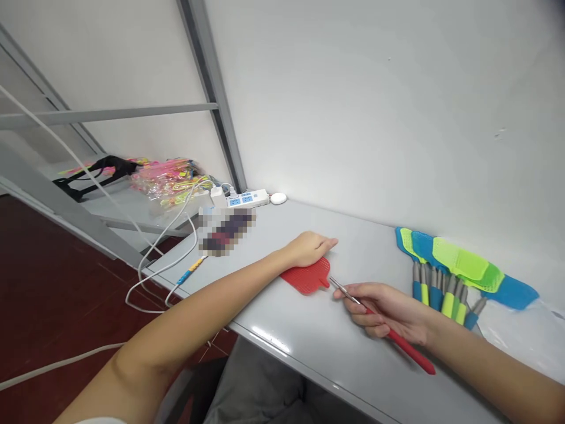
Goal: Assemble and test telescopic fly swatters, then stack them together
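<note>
Hands at work on a red fly swatter (353,300) lying on a grey tabletop (318,335). The left hand (309,247) rests palm down on the far edge of the swatter's red mesh head (308,277), its fingers held together and extended flat toward the right. The right hand (388,309) is curled around the swatter's stem, thumb and forefinger pinching the thin metal rod (344,291) just short of the mesh head; the red handle grip (410,352) projects from behind the palm toward the near right. The mesh head lies flat on the tabletop, near its middle, between the two hands.

Just beyond the right hand, by the wall, lies a bundle of blue and green fly swatters (459,271), their grey, blue and yellow-green handles fanned toward the table's front. At the far left corner of the tabletop sit a white power strip (242,199) and a small white oval object (278,198), with white cables (168,259) trailing over the edge toward the dark red floor. A pile of pink and yellow packaged items (168,176) occupies a separate surface farther left.
</note>
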A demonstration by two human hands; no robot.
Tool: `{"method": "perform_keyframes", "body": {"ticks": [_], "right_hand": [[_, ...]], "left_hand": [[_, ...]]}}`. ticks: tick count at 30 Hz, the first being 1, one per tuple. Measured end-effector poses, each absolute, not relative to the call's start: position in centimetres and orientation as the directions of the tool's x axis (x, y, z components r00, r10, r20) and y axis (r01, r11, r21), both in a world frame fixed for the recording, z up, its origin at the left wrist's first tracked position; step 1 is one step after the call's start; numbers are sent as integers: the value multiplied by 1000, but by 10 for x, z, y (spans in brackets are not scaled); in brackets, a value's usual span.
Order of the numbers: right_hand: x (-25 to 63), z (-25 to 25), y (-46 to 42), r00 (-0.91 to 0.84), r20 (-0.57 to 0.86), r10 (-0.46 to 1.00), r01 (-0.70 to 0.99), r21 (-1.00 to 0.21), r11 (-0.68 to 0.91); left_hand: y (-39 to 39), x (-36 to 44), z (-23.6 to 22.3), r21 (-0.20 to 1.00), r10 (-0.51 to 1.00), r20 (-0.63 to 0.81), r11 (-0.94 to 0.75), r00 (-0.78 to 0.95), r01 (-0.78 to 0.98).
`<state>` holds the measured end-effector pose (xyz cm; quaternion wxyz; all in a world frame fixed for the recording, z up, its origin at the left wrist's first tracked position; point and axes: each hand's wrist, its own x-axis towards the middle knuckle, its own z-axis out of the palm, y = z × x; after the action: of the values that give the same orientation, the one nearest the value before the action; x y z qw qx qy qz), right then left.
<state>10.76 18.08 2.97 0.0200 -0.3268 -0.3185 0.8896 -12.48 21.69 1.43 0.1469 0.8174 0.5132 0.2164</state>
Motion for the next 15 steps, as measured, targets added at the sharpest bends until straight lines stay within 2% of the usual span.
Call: {"method": "perform_keyframes", "body": {"ticks": [6, 10, 15], "right_hand": [[105, 25, 176, -799, -519, 304, 121, -635, -763], [102, 27, 169, -778, -501, 380, 107, -701, -705], [101, 29, 167, -774, -499, 389, 147, -739, -657]], "left_hand": [[249, -101, 22, 571, 863, 172, -480, 474, 666], [249, -118, 24, 611, 868, 138, -453, 477, 649], [244, -129, 25, 630, 867, 71, -422, 493, 652]]}}
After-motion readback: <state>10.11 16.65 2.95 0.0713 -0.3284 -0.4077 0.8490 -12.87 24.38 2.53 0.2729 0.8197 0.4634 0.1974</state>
